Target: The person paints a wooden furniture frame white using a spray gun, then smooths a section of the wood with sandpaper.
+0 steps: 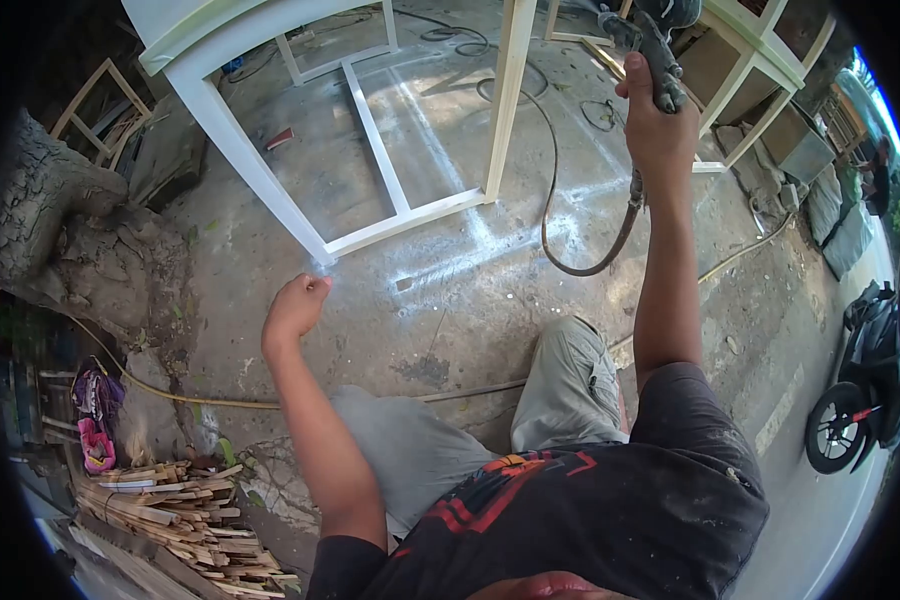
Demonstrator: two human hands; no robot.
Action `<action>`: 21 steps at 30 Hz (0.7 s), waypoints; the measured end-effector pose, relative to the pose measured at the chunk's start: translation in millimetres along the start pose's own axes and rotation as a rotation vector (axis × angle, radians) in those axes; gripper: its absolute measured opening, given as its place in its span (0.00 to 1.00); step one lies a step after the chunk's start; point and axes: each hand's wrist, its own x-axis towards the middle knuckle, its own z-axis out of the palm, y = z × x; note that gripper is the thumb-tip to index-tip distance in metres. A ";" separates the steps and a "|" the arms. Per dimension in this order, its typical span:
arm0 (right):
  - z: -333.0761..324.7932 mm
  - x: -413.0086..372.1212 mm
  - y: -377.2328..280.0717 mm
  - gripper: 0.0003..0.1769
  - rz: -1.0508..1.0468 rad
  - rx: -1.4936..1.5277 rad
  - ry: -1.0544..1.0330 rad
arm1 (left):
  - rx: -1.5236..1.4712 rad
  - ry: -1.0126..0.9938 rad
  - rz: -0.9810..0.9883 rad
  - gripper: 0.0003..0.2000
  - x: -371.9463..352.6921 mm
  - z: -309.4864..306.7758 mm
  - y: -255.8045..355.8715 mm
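Note:
A wooden frame (395, 215), partly coated white, stands on the concrete ground in front of me. My right hand (660, 125) is raised at the upper right, wrapped round the handle of a spray gun (653, 55). A hose (625, 235) hangs from the gun and curves down to the ground. Near the lower left corner of the frame is my left hand (298, 308), its fingers curled in; whether they hold anything is too small to tell.
More wooden frames (760, 60) stand at the upper right. A tree trunk (45, 200) rises at the left, above a pile of wood strips (175, 515). A yellow hose (220, 402) crosses the ground. A motorcycle (865, 380) stands at the far right.

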 end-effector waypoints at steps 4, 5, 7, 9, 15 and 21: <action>-1.2 11.1 -0.7 0.33 -0.067 0.065 0.044 | 0.000 -0.003 0.003 0.26 -13.5 -2.3 13.5; -0.5 9.0 3.9 0.33 -0.030 0.020 0.013 | 0.001 -0.004 0.009 0.26 -15.4 -1.2 13.9; 4.0 -0.4 20.2 0.33 0.042 -0.070 -0.048 | 0.003 -0.004 0.025 0.26 -17.5 -0.5 12.8; 9.3 -14.1 42.5 0.31 0.066 -0.096 -0.120 | 0.007 -0.013 0.004 0.26 -19.6 -0.7 13.1; 14.8 -71.4 94.0 0.30 0.197 -0.111 -0.276 | 0.054 -0.025 -0.023 0.26 -27.2 -2.7 11.9; 34.7 -132.2 153.7 0.31 0.320 -0.200 -0.402 | 0.044 -0.053 -0.027 0.26 -25.9 -2.2 -2.1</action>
